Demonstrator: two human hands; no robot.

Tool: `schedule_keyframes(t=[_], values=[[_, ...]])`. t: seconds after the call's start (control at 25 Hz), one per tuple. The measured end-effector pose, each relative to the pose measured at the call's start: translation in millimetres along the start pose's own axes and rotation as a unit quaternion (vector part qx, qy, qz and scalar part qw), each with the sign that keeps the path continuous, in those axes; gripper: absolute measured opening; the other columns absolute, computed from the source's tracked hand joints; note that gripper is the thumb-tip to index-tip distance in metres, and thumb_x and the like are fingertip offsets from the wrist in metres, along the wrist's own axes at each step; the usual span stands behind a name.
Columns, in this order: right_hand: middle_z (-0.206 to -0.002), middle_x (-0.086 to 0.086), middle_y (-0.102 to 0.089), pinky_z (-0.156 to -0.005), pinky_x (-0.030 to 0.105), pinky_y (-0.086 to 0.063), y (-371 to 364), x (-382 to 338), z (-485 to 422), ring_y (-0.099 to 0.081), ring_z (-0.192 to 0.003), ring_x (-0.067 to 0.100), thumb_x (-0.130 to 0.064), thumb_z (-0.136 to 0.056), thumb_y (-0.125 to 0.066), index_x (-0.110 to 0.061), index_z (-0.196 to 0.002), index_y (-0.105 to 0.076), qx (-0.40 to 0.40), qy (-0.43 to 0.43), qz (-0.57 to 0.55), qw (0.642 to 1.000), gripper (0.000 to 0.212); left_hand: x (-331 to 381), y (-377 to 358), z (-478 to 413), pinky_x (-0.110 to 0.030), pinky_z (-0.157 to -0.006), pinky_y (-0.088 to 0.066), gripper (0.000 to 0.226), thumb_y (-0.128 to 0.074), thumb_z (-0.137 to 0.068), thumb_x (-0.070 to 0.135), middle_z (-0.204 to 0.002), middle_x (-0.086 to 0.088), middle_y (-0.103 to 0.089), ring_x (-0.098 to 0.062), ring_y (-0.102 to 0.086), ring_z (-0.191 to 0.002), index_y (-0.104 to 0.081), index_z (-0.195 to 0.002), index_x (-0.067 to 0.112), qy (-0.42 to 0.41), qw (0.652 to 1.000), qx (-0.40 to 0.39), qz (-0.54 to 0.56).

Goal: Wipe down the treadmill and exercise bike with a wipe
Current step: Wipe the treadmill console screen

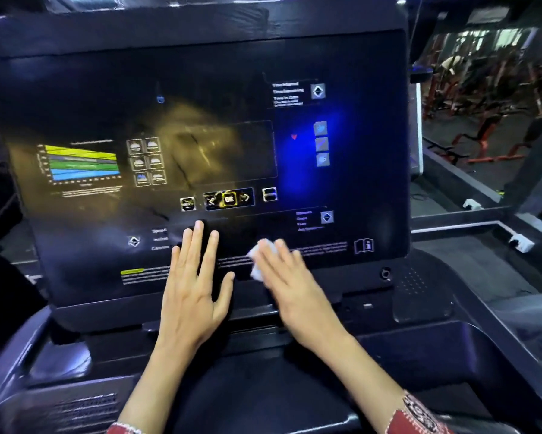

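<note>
Wipe (258, 265) under right hand (291, 288) on console (201, 89)

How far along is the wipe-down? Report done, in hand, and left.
Done: nothing clearly; hazy streaks show mid-panel. In hand: the right hand presses the white wipe on the lower part of the treadmill console, with the left hand flat beside it. Left: the upper console and the exercise bike, which is out of view.
</note>
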State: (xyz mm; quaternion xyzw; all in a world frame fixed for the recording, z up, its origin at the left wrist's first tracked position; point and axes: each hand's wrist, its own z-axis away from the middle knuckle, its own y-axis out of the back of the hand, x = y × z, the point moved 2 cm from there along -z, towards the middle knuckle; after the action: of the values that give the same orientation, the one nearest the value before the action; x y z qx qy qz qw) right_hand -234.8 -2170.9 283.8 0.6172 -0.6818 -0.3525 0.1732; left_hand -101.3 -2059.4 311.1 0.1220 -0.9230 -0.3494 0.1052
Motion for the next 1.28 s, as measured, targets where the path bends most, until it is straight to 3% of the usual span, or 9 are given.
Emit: schedule_keyframes(t=[0.16,0.36,0.56,0.64,0.8,0.84,1.04,1.2,1.28], values=[[-0.149,0.009,-0.041,-0.117,0.029,-0.006,-6.1,-28.8,-76.7,-0.025,-0.14,0.022,-0.003,-0.085,-0.036,-0.006,-0.139,-0.047,-0.023,0.142,0.051,0.988,0.056,-33.8,14.2,-4.7,-0.036,-0.119,-0.008,0.064,-0.044,-0.092,0.034,-0.155,-0.016,-0.02,-0.023,-0.009,-0.147,-0.031,-0.145,0.002,0.022,0.999,0.028,-0.009],[-0.156,0.01,-0.026,-0.118,0.03,0.004,2.2,-17.1,-114.4,-0.009,-0.146,0.025,0.012,-0.086,-0.046,-0.006,-0.147,-0.033,0.116,-0.098,0.017,0.988,0.065,-66.3,29.7,-19.2,-0.035,-0.119,-0.007,0.064,-0.045,-0.092,0.032,-0.156,-0.016,-0.018,-0.026,-0.01,-0.146,-0.029,-0.146,0.001,0.039,0.997,0.061,-0.004],[-0.148,0.009,-0.041,-0.117,0.031,-0.008,-36.8,-74.9,-113.9,-0.024,-0.141,0.02,0.0,-0.084,-0.036,-0.005,-0.139,-0.048,-0.031,0.19,0.042,0.98,0.057,-93.5,37.1,-23.9,-0.034,-0.12,-0.006,0.063,-0.044,-0.092,0.031,-0.156,-0.013,-0.017,-0.022,-0.007,-0.147,-0.025,-0.146,0.004,0.033,0.997,0.071,0.008],[-0.149,0.009,-0.04,-0.117,0.03,-0.004,-20.8,-58.2,-152.8,-0.024,-0.141,0.024,0.002,-0.084,-0.039,-0.007,-0.14,-0.046,0.016,0.144,0.059,0.988,0.057,-99.2,38.4,-28.3,-0.035,-0.12,-0.006,0.065,-0.045,-0.091,0.033,-0.156,-0.015,-0.018,-0.022,-0.008,-0.147,-0.027,-0.146,0.003,0.034,0.997,0.073,0.01],[-0.158,0.007,-0.022,-0.116,0.031,0.004,13.1,-26.3,-182.3,-0.008,-0.146,0.026,0.0,-0.098,-0.037,-0.01,-0.148,-0.031,0.137,-0.106,0.017,0.985,0.052,-100.3,42.4,-41.1,-0.036,-0.119,-0.007,0.067,-0.047,-0.09,0.034,-0.155,-0.015,-0.02,-0.024,-0.012,-0.146,-0.029,-0.146,0.002,0.023,0.997,0.078,0.012],[-0.158,0.007,-0.022,-0.117,0.031,0.005,4.9,-36.3,-176.8,-0.008,-0.146,0.025,-0.001,-0.097,-0.038,-0.01,-0.148,-0.031,0.131,-0.101,0.012,0.986,0.052,-100.4,42.8,-43.7,-0.037,-0.119,-0.008,0.067,-0.047,-0.09,0.035,-0.155,-0.016,-0.021,-0.026,-0.013,-0.146,-0.029,-0.146,0.002,0.024,0.996,0.08,0.013],[-0.151,0.007,-0.038,-0.117,0.034,-0.008,-19.2,-72.0,-187.6,-0.023,-0.142,0.024,-0.006,-0.09,-0.045,-0.009,-0.141,-0.045,0.032,0.162,0.067,0.984,0.051,-104.2,44.7,-53.5,-0.042,-0.117,-0.014,0.065,-0.045,-0.091,0.036,-0.153,-0.019,-0.024,-0.03,-0.016,-0.144,-0.031,-0.145,0.001,0.014,0.996,0.09,0.0],[-0.157,0.009,-0.025,-0.116,0.04,-0.001,12.2,-45.5,-242.0,-0.012,-0.146,0.031,-0.006,-0.099,-0.036,-0.009,-0.146,-0.036,0.153,-0.079,0.022,0.985,0.047,-108.0,49.4,-53.8,-0.039,-0.119,-0.011,0.065,-0.046,-0.091,0.035,-0.154,-0.017,-0.023,-0.029,-0.016,-0.145,-0.033,-0.144,0.001,0.027,0.994,0.103,0.002],[-0.155,0.013,-0.027,-0.116,0.042,-0.003,-7.9,-73.1,-246.4,-0.014,-0.145,0.033,-0.004,-0.095,-0.038,-0.004,-0.145,-0.036,0.143,-0.047,0.028,0.988,0.049,-114.5,52.8,-51.4,-0.037,-0.119,-0.008,0.065,-0.045,-0.091,0.036,-0.154,-0.017,-0.022,-0.03,-0.016,-0.145,-0.032,-0.144,0.001,0.039,0.993,0.107,-0.007]])
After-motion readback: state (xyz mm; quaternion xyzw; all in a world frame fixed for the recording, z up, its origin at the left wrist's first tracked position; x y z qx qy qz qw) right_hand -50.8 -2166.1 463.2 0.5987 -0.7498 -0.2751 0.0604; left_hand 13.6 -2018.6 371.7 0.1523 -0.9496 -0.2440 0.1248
